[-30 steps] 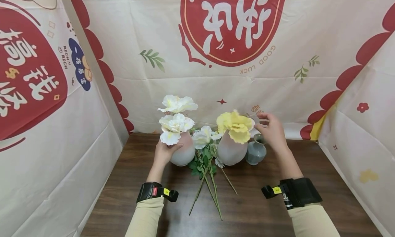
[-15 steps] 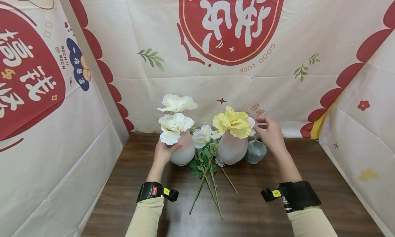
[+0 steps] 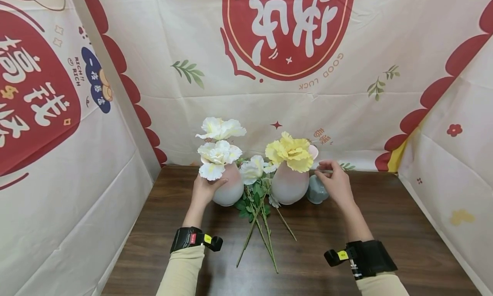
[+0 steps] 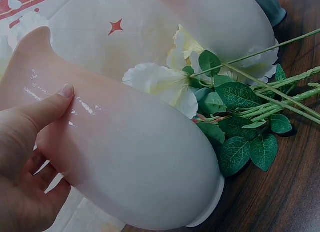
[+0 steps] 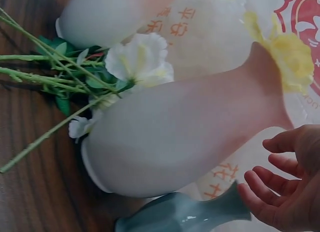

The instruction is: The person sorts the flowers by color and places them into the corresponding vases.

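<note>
My left hand (image 3: 204, 190) holds the neck of a pink-and-white vase (image 4: 145, 152), its thumb lying on the glazed front. Two white flowers (image 3: 220, 154) rise from that vase. A second pink-and-white vase (image 3: 289, 187) stands to the right, topped by a yellow flower (image 3: 290, 152). My right hand (image 3: 338, 185) is beside its neck, above the small blue-grey vase (image 5: 190, 214). In the right wrist view, the loosely bent fingers (image 5: 270, 184) hold nothing, close to the small vase's rim; contact cannot be told.
Between the two large vases lie white flowers (image 3: 252, 170) with green leaves, their long stems (image 3: 267, 240) pointing toward the front of the dark wooden table (image 3: 165, 244). Printed cloth (image 3: 154, 73) hangs behind the table and on both sides.
My right hand left the yellow flower and came down toward the small blue-grey vase. The yellow flower tipped upright and slightly left, then stayed. My left hand has kept its hold.
</note>
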A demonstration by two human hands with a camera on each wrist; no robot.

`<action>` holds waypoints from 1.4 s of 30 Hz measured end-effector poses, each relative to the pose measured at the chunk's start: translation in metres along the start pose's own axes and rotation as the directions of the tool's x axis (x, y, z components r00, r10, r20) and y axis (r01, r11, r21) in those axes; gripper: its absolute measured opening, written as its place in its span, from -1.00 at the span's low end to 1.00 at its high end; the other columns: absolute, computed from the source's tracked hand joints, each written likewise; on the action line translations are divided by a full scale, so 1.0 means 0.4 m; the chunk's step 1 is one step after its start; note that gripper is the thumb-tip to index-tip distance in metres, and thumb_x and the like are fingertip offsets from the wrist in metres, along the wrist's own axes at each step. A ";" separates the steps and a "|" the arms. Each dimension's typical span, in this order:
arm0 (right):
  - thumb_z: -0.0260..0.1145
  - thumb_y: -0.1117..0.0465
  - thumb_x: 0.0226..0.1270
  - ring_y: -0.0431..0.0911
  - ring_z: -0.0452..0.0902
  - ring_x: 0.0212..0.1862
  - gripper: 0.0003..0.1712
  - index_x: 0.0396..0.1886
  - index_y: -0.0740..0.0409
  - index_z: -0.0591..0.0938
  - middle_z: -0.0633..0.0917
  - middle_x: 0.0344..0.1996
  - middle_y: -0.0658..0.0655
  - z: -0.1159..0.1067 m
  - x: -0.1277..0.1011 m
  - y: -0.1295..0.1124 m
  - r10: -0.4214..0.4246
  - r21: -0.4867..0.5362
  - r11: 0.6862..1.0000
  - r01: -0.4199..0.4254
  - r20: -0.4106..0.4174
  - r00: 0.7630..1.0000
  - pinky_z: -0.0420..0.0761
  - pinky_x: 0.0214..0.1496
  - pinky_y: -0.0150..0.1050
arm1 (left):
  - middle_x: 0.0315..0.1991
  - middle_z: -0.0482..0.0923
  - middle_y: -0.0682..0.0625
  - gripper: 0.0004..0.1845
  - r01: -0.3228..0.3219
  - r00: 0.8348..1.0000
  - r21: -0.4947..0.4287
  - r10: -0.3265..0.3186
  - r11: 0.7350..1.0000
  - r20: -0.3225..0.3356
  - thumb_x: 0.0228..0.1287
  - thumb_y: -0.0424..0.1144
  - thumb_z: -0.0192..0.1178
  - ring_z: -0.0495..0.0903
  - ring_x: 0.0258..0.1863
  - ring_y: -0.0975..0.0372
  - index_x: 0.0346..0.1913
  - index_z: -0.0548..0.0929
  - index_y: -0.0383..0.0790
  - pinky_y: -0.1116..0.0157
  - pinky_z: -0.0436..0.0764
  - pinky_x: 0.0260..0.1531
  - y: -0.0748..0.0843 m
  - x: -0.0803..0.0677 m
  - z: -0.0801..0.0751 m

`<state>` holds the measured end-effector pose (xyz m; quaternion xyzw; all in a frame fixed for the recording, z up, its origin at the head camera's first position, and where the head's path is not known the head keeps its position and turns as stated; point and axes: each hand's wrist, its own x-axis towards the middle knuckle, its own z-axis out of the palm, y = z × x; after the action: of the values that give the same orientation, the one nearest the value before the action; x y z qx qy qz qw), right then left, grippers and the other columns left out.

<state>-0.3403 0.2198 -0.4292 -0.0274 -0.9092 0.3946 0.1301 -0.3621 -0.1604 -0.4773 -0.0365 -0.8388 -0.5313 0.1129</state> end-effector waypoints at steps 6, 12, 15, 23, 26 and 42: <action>0.22 0.22 0.33 0.00 0.61 -0.23 -0.68 0.00 0.28 0.48 0.63 -0.14 0.28 0.035 -0.026 0.028 0.014 0.009 1.000 -0.014 -0.007 1.000 0.52 -0.31 -0.46 | 0.29 0.35 -0.16 -0.12 -0.003 1.000 -0.003 0.003 1.000 -0.001 0.01 -0.03 0.42 0.35 0.27 0.02 0.38 0.23 -0.18 0.03 0.37 0.24 -0.001 0.000 0.000; 0.22 0.19 0.33 -0.11 0.58 -0.30 -0.72 -0.05 0.25 0.51 0.65 -0.19 0.26 0.072 -0.048 0.042 0.050 0.023 0.998 -0.050 0.034 0.998 0.52 -0.32 -0.38 | 0.31 0.31 -0.16 -0.09 0.005 1.000 0.001 -0.005 1.000 0.009 0.02 -0.01 0.41 0.32 0.29 0.02 0.40 0.19 -0.16 0.01 0.35 0.26 0.002 0.000 -0.003; 0.22 0.20 0.32 -0.08 0.61 -0.32 -0.74 -0.09 0.27 0.53 0.65 -0.22 0.28 0.098 -0.057 0.041 0.056 0.077 0.995 -0.060 0.060 0.997 0.56 -0.37 -0.39 | 0.31 0.31 -0.16 -0.09 0.003 1.000 0.004 -0.003 1.000 0.009 0.02 -0.01 0.41 0.32 0.29 0.01 0.40 0.19 -0.16 0.01 0.35 0.25 0.004 -0.001 -0.005; 0.22 0.32 0.30 0.00 0.60 -0.37 -0.82 -0.18 0.36 0.55 0.65 -0.34 0.30 0.166 -0.082 0.025 0.053 0.176 0.981 -0.076 0.128 0.990 0.66 -0.37 -0.28 | 0.32 0.31 -0.13 -0.11 0.013 1.000 0.009 -0.013 1.000 0.004 0.03 -0.01 0.40 0.32 0.30 0.03 0.39 0.21 -0.14 0.03 0.36 0.25 0.005 -0.001 -0.004; 0.22 0.34 0.28 0.06 0.61 -0.34 -0.84 -0.21 0.38 0.56 0.65 -0.36 0.30 0.181 -0.091 0.014 0.070 0.207 0.974 -0.092 0.113 0.991 0.66 -0.38 -0.26 | 0.33 0.30 -0.14 -0.10 0.014 1.000 0.010 -0.015 1.000 0.009 0.03 -0.01 0.40 0.31 0.31 0.03 0.40 0.20 -0.14 0.03 0.35 0.26 0.004 0.000 -0.004; 0.19 0.29 0.34 0.09 0.66 -0.26 -0.79 -0.16 0.38 0.59 0.66 -0.27 0.36 0.314 -0.131 0.011 0.145 0.292 0.927 -0.234 0.296 0.944 0.68 -0.32 -0.19 | 0.32 0.31 -0.14 -0.11 0.017 1.000 0.003 -0.017 1.000 0.009 0.03 -0.03 0.41 0.31 0.31 0.02 0.39 0.20 -0.14 0.03 0.32 0.28 0.001 -0.001 -0.003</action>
<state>-0.3223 0.1256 -0.5257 -0.0406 -0.8343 0.5489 -0.0309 -0.3615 -0.1611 -0.4765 -0.0314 -0.8404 -0.5308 0.1047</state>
